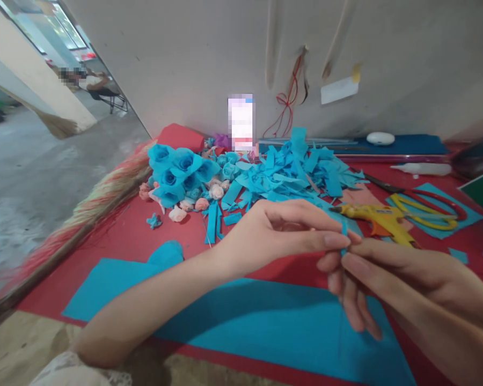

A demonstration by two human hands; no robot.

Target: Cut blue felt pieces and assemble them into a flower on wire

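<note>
A small blue paper strip [344, 236] is pinched between the fingertips of my left hand [290, 230] and my right hand [390, 273], which meet at the right of the view. A thin wire seems to hang down below the strip, though it is faint. Under both hands a large blue paper sheet [249, 316] lies on the red table [121, 236]. Blue paper flowers [179, 169] and small pink and white ones [201, 203] stand behind my left forearm, beside a heap of blue paper scraps [285, 171].
A yellow glue gun [382, 220], scissors with red handles [446, 201], yellow-handled scissors [426, 214] and a white bottle [422, 169] lie at the right. A lit phone [242, 122] leans at the back. Far left, a person [94, 81] sits.
</note>
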